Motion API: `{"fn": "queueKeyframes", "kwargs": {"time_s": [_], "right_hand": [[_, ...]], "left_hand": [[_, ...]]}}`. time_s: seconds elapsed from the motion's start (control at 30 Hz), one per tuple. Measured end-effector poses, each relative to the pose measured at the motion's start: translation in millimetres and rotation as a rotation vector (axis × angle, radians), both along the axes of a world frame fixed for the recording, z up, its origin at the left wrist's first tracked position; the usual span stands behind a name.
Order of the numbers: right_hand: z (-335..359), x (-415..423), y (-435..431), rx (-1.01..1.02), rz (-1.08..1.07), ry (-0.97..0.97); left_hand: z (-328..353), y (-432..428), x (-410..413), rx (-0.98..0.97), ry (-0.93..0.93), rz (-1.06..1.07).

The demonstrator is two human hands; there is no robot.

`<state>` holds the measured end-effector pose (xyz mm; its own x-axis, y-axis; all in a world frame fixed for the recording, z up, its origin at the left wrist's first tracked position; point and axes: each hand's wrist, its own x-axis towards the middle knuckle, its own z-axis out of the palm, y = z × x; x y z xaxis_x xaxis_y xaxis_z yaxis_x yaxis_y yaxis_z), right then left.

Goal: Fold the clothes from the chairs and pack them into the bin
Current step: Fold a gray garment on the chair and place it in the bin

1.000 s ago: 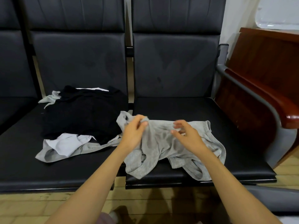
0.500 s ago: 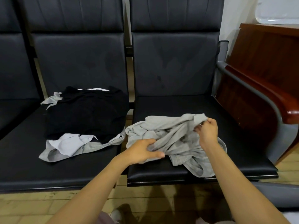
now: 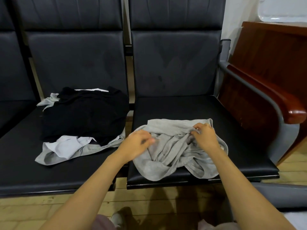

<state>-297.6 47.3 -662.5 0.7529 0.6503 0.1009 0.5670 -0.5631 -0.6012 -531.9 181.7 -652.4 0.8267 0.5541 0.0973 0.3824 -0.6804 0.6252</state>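
A crumpled grey garment [image 3: 172,150] lies on the front half of the right black seat [image 3: 182,107]. My left hand [image 3: 137,144] rests on its left edge with curled fingers gathering the cloth. My right hand [image 3: 205,136] pinches a fold near the garment's upper right corner. On the left seat [image 3: 21,156] a black garment [image 3: 83,113] lies spread over a pale grey one [image 3: 66,150], whose ends stick out at the front and at the back left. No bin is in view.
A grey metal armrest [image 3: 259,97] borders the right seat, with a dark red wooden bench arm [image 3: 282,103] just beyond it. Pale wooden floor [image 3: 149,201] runs below the seat fronts. A third seat [image 3: 10,103] stands at the far left.
My left hand moved from the garment's front edge up to its left side. My right hand shifted slightly left and down, still holding cloth. The garment is now bunched more compactly.
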Motion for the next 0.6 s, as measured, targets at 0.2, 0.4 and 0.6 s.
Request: {"fn": "queueKeyframes", "kwargs": {"time_s": [0.2, 0.4, 0.6], "right_hand": [[1, -2, -6, 0.13, -0.054, 0.045], [1, 2, -9, 0.145, -0.072, 0.043], [10, 1, -15, 0.268, -0.171, 0.069]], "left_hand": [[-17, 32, 9, -0.191, 0.104, 0.483], [-6, 30, 10, -0.106, -0.254, 0.409], [7, 13, -7, -0.283, 0.21, -0.164]]}}
